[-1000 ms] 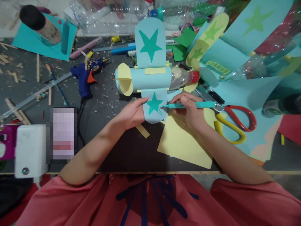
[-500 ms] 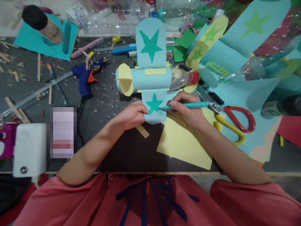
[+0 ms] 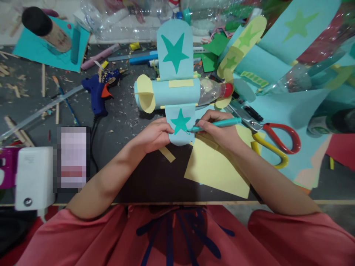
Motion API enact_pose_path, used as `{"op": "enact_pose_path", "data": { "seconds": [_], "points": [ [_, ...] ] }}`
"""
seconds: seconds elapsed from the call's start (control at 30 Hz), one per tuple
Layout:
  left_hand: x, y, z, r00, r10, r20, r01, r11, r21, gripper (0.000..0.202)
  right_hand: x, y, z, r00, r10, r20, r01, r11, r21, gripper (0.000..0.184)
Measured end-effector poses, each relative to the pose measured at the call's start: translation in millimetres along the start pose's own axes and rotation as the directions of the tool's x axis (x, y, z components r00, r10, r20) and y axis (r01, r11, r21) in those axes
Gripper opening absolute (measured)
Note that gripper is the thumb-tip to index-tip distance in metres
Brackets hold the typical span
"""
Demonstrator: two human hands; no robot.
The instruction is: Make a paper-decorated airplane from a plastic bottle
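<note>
A toy plane [image 3: 177,95] made from a plastic bottle wrapped in light-blue paper lies before me, its red cap to the right. Its far wing carries a teal star [image 3: 175,52]; a smaller teal star [image 3: 181,121] is on the near wing. My left hand [image 3: 157,136] pinches the near wing's left edge between thumb and fingers. With my right hand [image 3: 216,127] I grip a teal marker [image 3: 226,122], its tip against the lower right point of the near star. Yellow paper [image 3: 219,168] lies under my right hand.
Scissors [image 3: 257,127] with red and yellow handles lie right of my right hand. A blue glue gun [image 3: 97,94] and a phone [image 3: 73,159] are on the left. Another paper-covered bottle plane [image 3: 269,62] stands at the back right, and clear bottles [image 3: 133,22] line the back.
The marker tip has moved slightly down along the near star's lower right point, which looks more filled in. The whole view has shifted slightly; my left hand keeps its hold.
</note>
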State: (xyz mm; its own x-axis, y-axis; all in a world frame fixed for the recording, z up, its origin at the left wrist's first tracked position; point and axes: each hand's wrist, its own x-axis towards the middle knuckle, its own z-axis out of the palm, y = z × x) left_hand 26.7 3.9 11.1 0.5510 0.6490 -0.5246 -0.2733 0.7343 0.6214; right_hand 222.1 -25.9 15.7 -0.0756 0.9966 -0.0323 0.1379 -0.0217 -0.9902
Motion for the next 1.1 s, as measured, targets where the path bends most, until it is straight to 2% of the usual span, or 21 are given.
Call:
{"op": "enact_pose_path", "data": {
  "seconds": [0.33, 0.43, 1.1],
  "points": [
    [3.3, -3.1, -7.6, 0.998, 0.023, 0.065, -0.026, 0.999, 0.039, 0.016, -1.0, -2.7, 1.3, 0.999, 0.030, -0.028, -0.028, 0.997, 0.067, 0.017],
    [2.7, -2.4, -6.7, 0.996, 0.031, 0.081, -0.033, 0.999, 0.025, 0.017, -0.9, -2.6, 1.4, 0.999, 0.038, 0.002, -0.038, 0.998, 0.058, 0.015],
    [3.5, -2.7, -6.2, 0.999, 0.017, 0.050, -0.017, 1.000, -0.009, 0.021, -1.8, -7.4, 2.4, 0.997, 0.081, 0.001, -0.081, 0.997, 0.011, 0.018]
  ]
}}
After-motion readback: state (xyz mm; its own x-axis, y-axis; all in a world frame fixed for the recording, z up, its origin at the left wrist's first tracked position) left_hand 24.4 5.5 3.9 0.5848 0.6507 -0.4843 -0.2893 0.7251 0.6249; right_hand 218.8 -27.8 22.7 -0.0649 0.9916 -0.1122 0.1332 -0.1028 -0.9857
